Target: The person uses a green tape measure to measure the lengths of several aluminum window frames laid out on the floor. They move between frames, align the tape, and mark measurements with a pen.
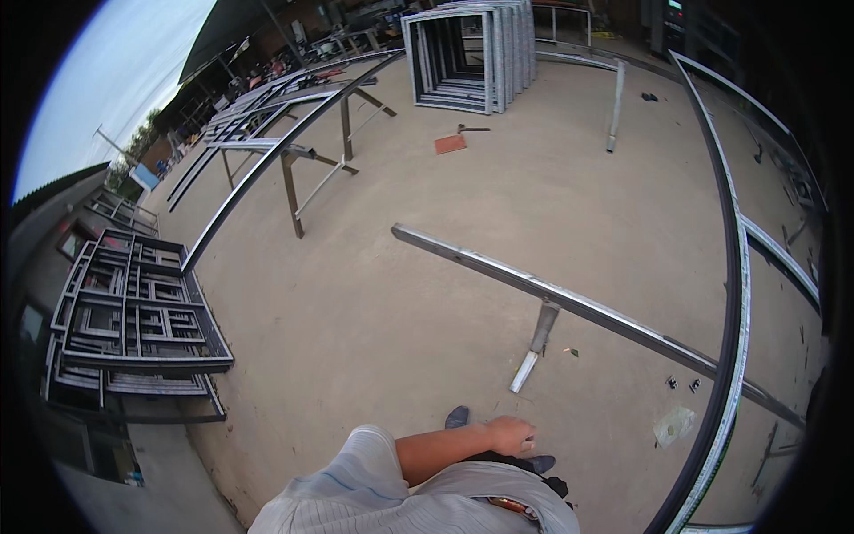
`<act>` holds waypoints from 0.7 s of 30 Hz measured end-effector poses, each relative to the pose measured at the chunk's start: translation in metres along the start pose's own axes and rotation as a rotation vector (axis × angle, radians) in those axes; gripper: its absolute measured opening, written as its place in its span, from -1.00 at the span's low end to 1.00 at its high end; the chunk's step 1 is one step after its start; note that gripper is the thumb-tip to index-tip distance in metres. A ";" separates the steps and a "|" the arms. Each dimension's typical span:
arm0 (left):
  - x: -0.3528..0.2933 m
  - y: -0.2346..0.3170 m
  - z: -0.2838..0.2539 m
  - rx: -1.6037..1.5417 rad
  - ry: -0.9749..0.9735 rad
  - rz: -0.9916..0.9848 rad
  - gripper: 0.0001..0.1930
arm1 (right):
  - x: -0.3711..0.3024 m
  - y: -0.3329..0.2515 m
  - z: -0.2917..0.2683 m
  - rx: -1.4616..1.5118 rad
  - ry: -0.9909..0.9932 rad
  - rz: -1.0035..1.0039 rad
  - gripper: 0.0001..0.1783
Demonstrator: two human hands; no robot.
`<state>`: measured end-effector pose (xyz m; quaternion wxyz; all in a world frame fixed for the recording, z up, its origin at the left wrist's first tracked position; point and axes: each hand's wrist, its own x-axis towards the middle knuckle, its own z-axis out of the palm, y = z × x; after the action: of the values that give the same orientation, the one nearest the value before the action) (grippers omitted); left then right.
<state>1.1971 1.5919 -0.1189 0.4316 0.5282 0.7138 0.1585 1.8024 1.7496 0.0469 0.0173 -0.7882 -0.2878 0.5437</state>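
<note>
My left forearm reaches across the front of my body, and my left hand is closed at waist height, its fingers curled. Whatever it may hold is too small or hidden to make out. My right hand is out of view. Ahead of me a long silver metal beam slants from the middle toward the right, resting on a short support leg. On the right a large dark-edged metal frame crosses over the beam's far-right part.
Dark window-like frames lean in a stack on the left. A long bar lies across trestles. Several grey frames stand upright at the back, near a red flat piece. A crumpled plastic bag lies on the floor at right.
</note>
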 end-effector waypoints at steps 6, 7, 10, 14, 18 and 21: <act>-0.084 -0.107 -0.028 -0.087 0.122 -0.103 -0.64 | -0.037 0.002 0.111 0.024 0.014 -0.031 -0.55; -0.104 -0.127 -0.032 -0.098 0.139 -0.126 -0.64 | -0.043 -0.006 0.134 0.017 -0.002 -0.042 -0.54; -0.167 -0.197 -0.050 -0.104 0.226 -0.234 -0.63 | -0.063 -0.021 0.209 -0.026 -0.079 -0.069 -0.53; -0.262 -0.275 -0.073 -0.160 0.416 -0.440 -0.62 | -0.085 -0.059 0.325 -0.132 -0.237 -0.128 -0.50; -0.358 -0.310 -0.083 -0.292 0.631 -0.603 -0.61 | -0.088 -0.110 0.445 -0.226 -0.513 -0.216 -0.49; -0.406 -0.333 -0.055 -0.347 0.782 -0.694 -0.60 | -0.142 -0.152 0.554 -0.408 -0.586 -0.372 -0.57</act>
<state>0.9769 1.1124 -0.1320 0.2419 0.0846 0.9167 0.3067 1.2213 1.6505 -0.0076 -0.1244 -0.5218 -0.5203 0.6645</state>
